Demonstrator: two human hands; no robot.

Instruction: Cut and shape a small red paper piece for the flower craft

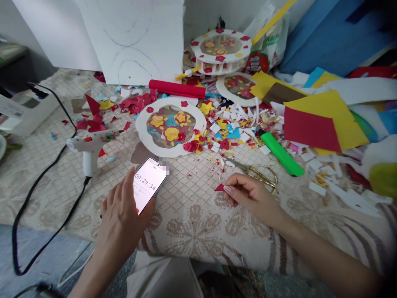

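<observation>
My left hand (124, 209) is closed around a phone (149, 182), whose lit screen shows a running-time display. Between the thumb and fingers of my right hand (248, 194) is a small red paper piece (219, 188), its pointed end sticking out to the left. Gold-handled scissors (263, 176) lie just behind my right hand, blades toward the left. Beyond the phone rests a white scalloped frame (142, 134) with a clear middle, decorated with red and yellow paper flowers (172, 133).
A white glue gun (91, 153) stands at left, its black cable looping off the table edge. A green box cutter (282, 155), coloured sheets (313, 128) and paper scraps lie at right. Behind are a round flowered lantern-like piece (221, 58), a red roll (176, 89) and white boards (136, 41).
</observation>
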